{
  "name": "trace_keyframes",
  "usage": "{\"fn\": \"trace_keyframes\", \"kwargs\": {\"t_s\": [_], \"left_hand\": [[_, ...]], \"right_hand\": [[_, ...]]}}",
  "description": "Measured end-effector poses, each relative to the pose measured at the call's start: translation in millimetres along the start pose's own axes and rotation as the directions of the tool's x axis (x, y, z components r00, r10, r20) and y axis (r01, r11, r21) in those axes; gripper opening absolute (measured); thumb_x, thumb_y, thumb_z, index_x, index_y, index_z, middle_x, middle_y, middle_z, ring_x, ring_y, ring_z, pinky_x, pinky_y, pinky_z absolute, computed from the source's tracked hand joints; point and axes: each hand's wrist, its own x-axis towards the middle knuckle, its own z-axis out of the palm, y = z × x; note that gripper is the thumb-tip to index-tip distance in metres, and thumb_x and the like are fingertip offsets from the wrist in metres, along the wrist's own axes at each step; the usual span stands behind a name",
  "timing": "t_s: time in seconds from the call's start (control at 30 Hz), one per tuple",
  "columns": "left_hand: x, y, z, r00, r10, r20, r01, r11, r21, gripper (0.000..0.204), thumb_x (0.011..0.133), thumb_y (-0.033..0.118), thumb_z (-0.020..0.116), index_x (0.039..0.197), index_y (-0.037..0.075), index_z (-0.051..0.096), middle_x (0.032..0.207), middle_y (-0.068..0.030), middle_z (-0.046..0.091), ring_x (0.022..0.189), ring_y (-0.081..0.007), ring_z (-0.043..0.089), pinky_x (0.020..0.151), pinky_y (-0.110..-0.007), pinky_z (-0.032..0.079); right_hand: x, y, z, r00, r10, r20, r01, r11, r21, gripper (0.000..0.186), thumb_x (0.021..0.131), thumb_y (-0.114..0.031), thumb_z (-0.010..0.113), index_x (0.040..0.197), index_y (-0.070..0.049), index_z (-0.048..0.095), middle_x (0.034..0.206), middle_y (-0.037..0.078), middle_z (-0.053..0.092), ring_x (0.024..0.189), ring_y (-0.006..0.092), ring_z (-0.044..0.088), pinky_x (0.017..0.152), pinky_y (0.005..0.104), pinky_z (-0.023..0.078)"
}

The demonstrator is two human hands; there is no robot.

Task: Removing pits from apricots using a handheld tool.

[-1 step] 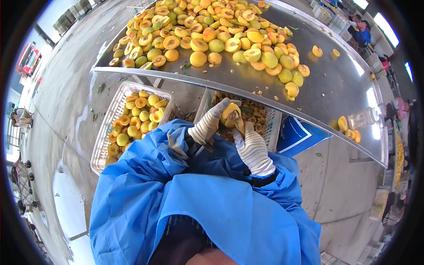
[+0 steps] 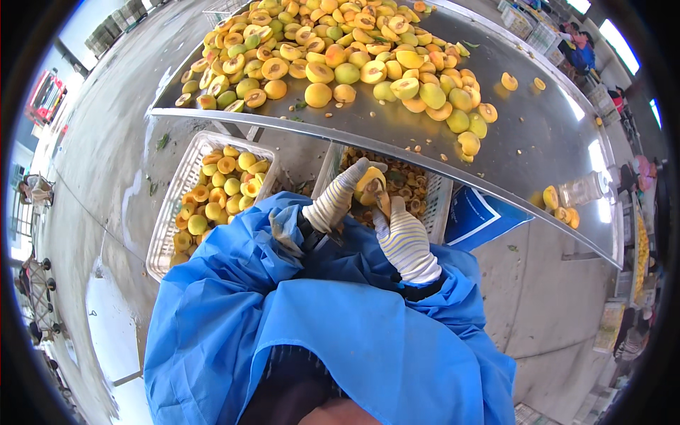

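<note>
My left hand, in a striped knit glove, is closed around a yellow peach with a cut face showing. My right hand, gloved alike, is closed against the fruit's near right side. A narrow orange-brown piece shows at its fingertips; I cannot tell whether it is a tool, fruit or a bare fingertip. Both hands are above a pale crate filled with brownish pits and scraps. Just beyond them runs the metal table's front edge.
Halved peaches are heaped on the metal table. A clear jar lies at its right, beside a few halves. At left on the floor stands a white crate of peach halves. A blue sheet or bag is under the table edge.
Almost nothing differs. My right hand has shifted very slightly left, against the peach; my left hand keeps its hold.
</note>
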Motion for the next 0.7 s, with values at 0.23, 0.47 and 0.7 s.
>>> {"fn": "trace_keyframes", "kwargs": {"t_s": [0.23, 0.47, 0.7], "left_hand": [[3.9, -11.4, -7.6, 0.997, 0.031, -0.068, -0.028, 0.999, 0.046, 0.071, 0.087, 0.066, 0.055, 0.113, 0.001, 0.061, 0.092, -0.0072, 0.064, 0.084, -0.014, 0.062, 0.078, -0.027, 0.051], [8.8, -25.2, -6.6, 0.961, 0.221, -0.168, -0.2, 0.971, 0.133, 0.065, 0.089, 0.062, 0.055, 0.11, 0.0, 0.062, 0.09, -0.0083, 0.065, 0.081, -0.0152, 0.063, 0.076, -0.028, 0.052], [5.9, -22.6, -9.5, 0.986, 0.088, -0.139, -0.075, 0.993, 0.093, 0.059, 0.093, 0.055, 0.055, 0.109, -0.001, 0.063, 0.087, -0.0086, 0.066, 0.077, -0.0162, 0.063, 0.073, -0.028, 0.053]], "right_hand": [[-4.3, -0.4, 15.1, 0.996, 0.006, 0.092, -0.021, 0.988, 0.155, 0.033, 0.094, -0.034, 0.055, 0.098, -0.002, 0.048, 0.066, 0.023, 0.06, 0.063, 0.0442, 0.061, 0.056, 0.0525, 0.047], [1.4, -0.2, 17.1, 0.99, 0.026, 0.141, -0.062, 0.963, 0.261, 0.037, 0.094, -0.031, 0.057, 0.106, 0.002, 0.047, 0.072, 0.026, 0.06, 0.07, 0.0458, 0.06, 0.058, 0.0495, 0.045], [-6.1, 5.4, 42.3, 0.996, 0.016, 0.088, -0.049, 0.919, 0.391, 0.027, 0.092, -0.02, 0.061, 0.106, 0.0, 0.049, 0.078, 0.026, 0.062, 0.072, 0.0451, 0.061, 0.061, 0.0463, 0.048]]}}
